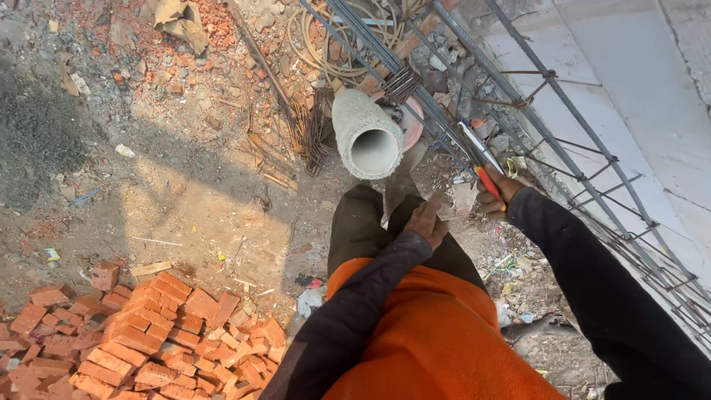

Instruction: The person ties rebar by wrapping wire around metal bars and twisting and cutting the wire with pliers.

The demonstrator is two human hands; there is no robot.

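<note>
My right hand grips a red-handled metal tool whose shiny tip lies against the steel rebar cage running diagonally from the top centre to the lower right. My left hand hangs by my thigh, fingers loosely curled and apparently holding nothing. Both arms wear dark sleeves over an orange garment. A grey pipe stands upright just beyond my legs, its open end facing the camera.
A heap of red bricks lies at the lower left. Coiled wire and bundles of short rebar ties sit near the pipe. Rubble and dirt cover the ground; a concrete slab lies at the right.
</note>
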